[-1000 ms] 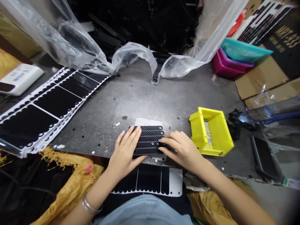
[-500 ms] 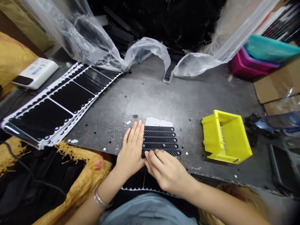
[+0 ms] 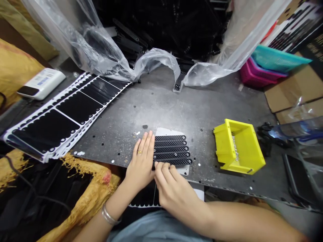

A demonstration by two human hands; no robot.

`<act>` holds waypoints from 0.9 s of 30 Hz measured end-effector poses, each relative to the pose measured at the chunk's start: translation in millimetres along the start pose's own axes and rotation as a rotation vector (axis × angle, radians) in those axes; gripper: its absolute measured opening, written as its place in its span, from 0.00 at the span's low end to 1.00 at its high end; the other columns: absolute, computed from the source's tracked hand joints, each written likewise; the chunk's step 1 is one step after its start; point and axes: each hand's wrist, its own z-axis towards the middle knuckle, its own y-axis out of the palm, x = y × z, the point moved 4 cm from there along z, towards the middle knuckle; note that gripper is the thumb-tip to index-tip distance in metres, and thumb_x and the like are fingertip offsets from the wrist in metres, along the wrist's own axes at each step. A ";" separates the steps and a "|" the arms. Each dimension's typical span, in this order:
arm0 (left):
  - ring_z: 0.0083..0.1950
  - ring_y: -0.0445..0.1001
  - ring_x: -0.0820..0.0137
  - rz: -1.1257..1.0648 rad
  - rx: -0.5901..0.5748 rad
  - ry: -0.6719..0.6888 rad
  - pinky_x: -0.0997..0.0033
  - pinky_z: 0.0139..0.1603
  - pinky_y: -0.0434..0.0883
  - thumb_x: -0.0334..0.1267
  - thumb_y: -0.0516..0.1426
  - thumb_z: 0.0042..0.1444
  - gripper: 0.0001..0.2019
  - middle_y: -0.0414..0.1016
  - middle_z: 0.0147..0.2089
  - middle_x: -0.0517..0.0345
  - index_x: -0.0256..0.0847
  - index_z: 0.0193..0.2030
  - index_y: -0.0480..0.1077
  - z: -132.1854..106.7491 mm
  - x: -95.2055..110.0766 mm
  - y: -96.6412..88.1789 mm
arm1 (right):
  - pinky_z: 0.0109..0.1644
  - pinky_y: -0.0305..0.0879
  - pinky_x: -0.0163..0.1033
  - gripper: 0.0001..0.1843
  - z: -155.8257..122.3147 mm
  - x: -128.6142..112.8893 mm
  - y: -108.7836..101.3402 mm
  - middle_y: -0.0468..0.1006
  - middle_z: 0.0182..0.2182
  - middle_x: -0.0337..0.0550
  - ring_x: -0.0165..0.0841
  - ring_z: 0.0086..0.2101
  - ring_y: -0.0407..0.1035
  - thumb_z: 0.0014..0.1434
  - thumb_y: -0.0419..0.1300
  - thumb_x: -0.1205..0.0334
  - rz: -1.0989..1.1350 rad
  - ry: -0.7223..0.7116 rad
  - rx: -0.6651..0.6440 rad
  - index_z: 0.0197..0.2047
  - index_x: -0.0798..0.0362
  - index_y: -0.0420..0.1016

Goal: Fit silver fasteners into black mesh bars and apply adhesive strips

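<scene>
Several black strips with a diamond-mesh texture (image 3: 171, 149) lie side by side in a row, with small silver dots near their ends. Under them a pale flat plate (image 3: 168, 131) shows at the far and near edges. My left hand (image 3: 141, 158), wearing a ring, lies flat along the strips' left ends, fingers stretched out together. Thumb and fingers of my right hand (image 3: 170, 181) are pinched together at the left end of the nearest strip. Whatever is between those fingertips is hidden. Below my hands a black sheet with a scalloped white edge (image 3: 143, 196) is partly visible.
At right stands a yellow bin (image 3: 239, 148) holding small shiny pieces. Black sheets with white borders (image 3: 68, 117) are stacked at left, near a white device (image 3: 41, 84). Clear plastic (image 3: 156, 57) drapes over dark parts at the back. A dark phone-like slab (image 3: 299, 178) lies far right.
My right hand and forearm have swung slightly lower, uncovering more of the pale plate below the strips. My left hand stays against the strip ends. The view has shifted a little.
</scene>
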 end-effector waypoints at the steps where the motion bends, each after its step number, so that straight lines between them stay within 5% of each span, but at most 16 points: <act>1: 0.82 0.43 0.50 0.012 0.004 0.000 0.45 0.77 0.55 0.31 0.51 0.62 0.45 0.42 0.81 0.35 0.26 0.80 0.30 -0.2 -0.3 0.8 | 0.46 0.68 0.54 0.21 4.2 -5.2 -0.2 0.78 0.50 0.71 0.49 0.44 0.72 0.66 0.51 0.69 -0.009 0.027 -0.017 0.53 0.73 0.78; 4: 0.82 0.45 0.52 0.058 0.033 0.001 0.46 0.77 0.57 0.28 0.49 0.63 0.43 0.45 0.81 0.36 0.26 0.80 0.30 -1.5 -1.8 2.3 | 0.36 0.67 0.53 0.18 19.3 -16.5 -0.5 0.79 0.43 0.73 0.49 0.37 0.71 0.65 0.52 0.70 0.005 0.133 -0.060 0.46 0.73 0.80; 8: 0.82 0.45 0.53 0.031 0.041 0.009 0.47 0.77 0.56 0.30 0.47 0.66 0.41 0.45 0.81 0.36 0.28 0.80 0.29 -2.2 -3.3 2.4 | 0.29 0.67 0.42 0.11 17.7 9.1 0.9 0.75 0.28 0.49 0.37 0.28 0.69 0.66 0.55 0.72 0.228 0.228 0.008 0.34 0.59 0.77; 12: 0.80 0.48 0.46 -0.037 0.020 0.028 0.45 0.77 0.54 0.55 0.56 0.66 0.51 0.47 0.80 0.31 0.27 0.80 0.31 3.7 -3.1 2.7 | 0.42 0.76 0.39 0.11 -13.9 61.9 11.4 0.81 0.44 0.52 0.35 0.40 0.76 0.72 0.53 0.70 0.413 0.365 0.202 0.50 0.58 0.77; 15: 0.80 0.49 0.42 -0.086 0.048 0.009 0.41 0.76 0.55 0.64 0.60 0.60 0.59 0.47 0.79 0.27 0.27 0.80 0.31 4.5 -4.1 -4.1 | 0.49 0.78 0.44 0.15 -34.1 76.6 15.9 0.81 0.48 0.57 0.40 0.47 0.76 0.71 0.53 0.72 0.396 0.255 0.327 0.57 0.61 0.74; 17: 0.79 0.49 0.39 -0.159 0.100 0.027 0.38 0.75 0.57 0.60 0.62 0.60 0.58 0.47 0.79 0.25 0.29 0.80 0.34 -5.3 -2.2 -15.5 | 0.49 0.78 0.45 0.14 -50.9 86.0 11.5 0.81 0.46 0.56 0.40 0.47 0.76 0.70 0.55 0.73 0.380 0.222 0.392 0.56 0.60 0.74; 20: 0.71 0.68 0.50 -0.389 0.162 0.114 0.49 0.69 0.69 0.41 0.62 0.64 0.36 0.69 0.69 0.39 0.42 0.76 0.55 -36.8 8.0 -32.2 | 0.50 0.75 0.45 0.15 -95.7 127.1 -2.1 0.79 0.46 0.51 0.39 0.46 0.76 0.66 0.61 0.72 0.214 0.510 0.469 0.54 0.54 0.77; 23: 0.54 0.81 0.64 -0.553 -0.067 0.175 0.63 0.57 0.77 0.34 0.56 0.68 0.19 0.83 0.52 0.55 0.49 0.64 0.70 -66.2 22.7 -18.8 | 0.51 0.73 0.48 0.08 -154.8 181.5 -7.3 0.78 0.42 0.48 0.41 0.43 0.75 0.64 0.63 0.67 0.063 0.851 0.551 0.46 0.51 0.79; 27: 0.57 0.80 0.54 -0.251 -0.282 0.067 0.49 0.60 0.74 0.44 0.53 0.72 0.18 0.81 0.56 0.44 0.40 0.62 0.71 -71.5 27.6 29.4 | 0.53 0.71 0.53 0.09 -191.4 204.0 10.2 0.79 0.47 0.51 0.44 0.47 0.74 0.67 0.57 0.63 0.191 0.841 0.368 0.45 0.51 0.79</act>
